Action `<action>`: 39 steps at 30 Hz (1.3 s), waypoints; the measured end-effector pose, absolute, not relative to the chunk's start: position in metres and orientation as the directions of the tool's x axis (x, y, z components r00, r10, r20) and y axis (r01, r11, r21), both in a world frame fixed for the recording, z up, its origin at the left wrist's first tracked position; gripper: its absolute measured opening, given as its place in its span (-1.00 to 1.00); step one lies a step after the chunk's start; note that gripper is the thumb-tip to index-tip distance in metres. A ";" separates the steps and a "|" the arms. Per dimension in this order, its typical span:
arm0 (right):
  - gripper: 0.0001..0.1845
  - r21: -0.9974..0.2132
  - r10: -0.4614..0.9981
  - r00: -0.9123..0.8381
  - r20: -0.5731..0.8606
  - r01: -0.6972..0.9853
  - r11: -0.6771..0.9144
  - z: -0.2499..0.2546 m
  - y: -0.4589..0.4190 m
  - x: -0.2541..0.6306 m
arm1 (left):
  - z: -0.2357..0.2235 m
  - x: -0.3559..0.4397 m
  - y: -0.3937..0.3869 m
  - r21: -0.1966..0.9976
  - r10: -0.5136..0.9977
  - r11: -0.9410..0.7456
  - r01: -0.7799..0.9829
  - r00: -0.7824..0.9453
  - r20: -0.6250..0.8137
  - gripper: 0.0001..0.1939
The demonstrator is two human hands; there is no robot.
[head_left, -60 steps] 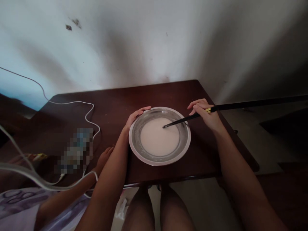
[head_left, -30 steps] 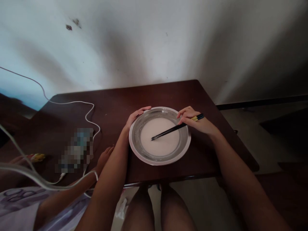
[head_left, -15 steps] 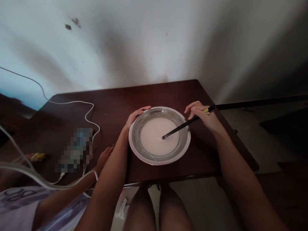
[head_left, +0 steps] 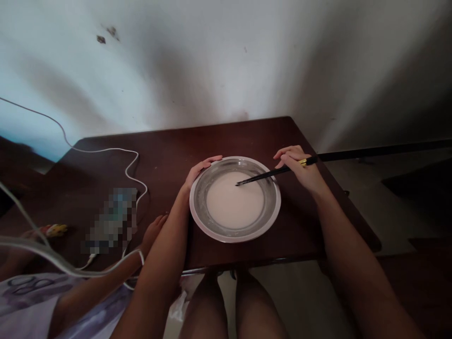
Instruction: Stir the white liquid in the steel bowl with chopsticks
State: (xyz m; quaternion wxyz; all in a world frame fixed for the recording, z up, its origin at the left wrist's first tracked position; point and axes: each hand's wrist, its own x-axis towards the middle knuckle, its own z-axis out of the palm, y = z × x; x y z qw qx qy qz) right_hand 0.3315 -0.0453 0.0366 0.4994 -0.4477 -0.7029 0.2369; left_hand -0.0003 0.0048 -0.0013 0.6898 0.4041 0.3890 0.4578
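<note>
A round metal bowl (head_left: 271, 212) stands on the dark table, with a smooth, off-white liquid (head_left: 233, 202) in it. My left hand (head_left: 199, 172) is wrapped round the bowl's far left rim, its fingers lying along the edge. In my right hand (head_left: 300, 167), beyond the right rim, is a pair of black chopsticks (head_left: 263, 176) with gold bands near the top. The chopsticks slant down to the left over the rim, and their tips meet the liquid near its far side.
The dark red-brown table (head_left: 226, 136) backs onto a pale wall (head_left: 212, 61). To the left lie a blurred-out device (head_left: 113, 221), a white cable (head_left: 132, 165) and a small yellow-and-red object (head_left: 54, 230). Another person's hand (head_left: 153, 230) rests beside my left forearm.
The chopstick tips have moved from the middle of the liquid toward its far side, and the chopsticks lie flatter. My right hand has shifted slightly right. My left hand stays on the rim.
</note>
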 end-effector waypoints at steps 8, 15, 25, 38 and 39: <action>-0.66 -0.838 0.861 -0.389 0.327 0.302 0.455 0.041 -0.053 0.324 | -0.002 0.000 0.004 0.911 0.946 0.258 -0.322 0.276 -0.171 -0.67; -0.71 -0.791 0.877 -0.267 0.399 0.385 0.476 0.032 -0.048 0.318 | -0.004 -0.001 0.005 0.923 0.945 0.249 -0.294 0.281 -0.166 -0.67; -0.52 -0.829 0.875 -0.209 0.437 0.283 0.482 0.041 -0.048 0.334 | -0.002 -0.001 0.005 0.920 0.945 0.251 -0.302 0.284 -0.164 -0.66; -0.68 -0.781 0.876 -0.218 0.431 0.397 0.483 0.033 -0.047 0.319 | -0.001 0.000 0.004 0.929 0.946 0.239 -0.283 0.285 -0.156 -0.66; -0.66 -0.779 0.873 -0.180 0.453 0.396 0.486 0.034 -0.047 0.322 | -0.002 0.000 0.004 0.929 0.946 0.236 -0.285 0.286 -0.153 -0.66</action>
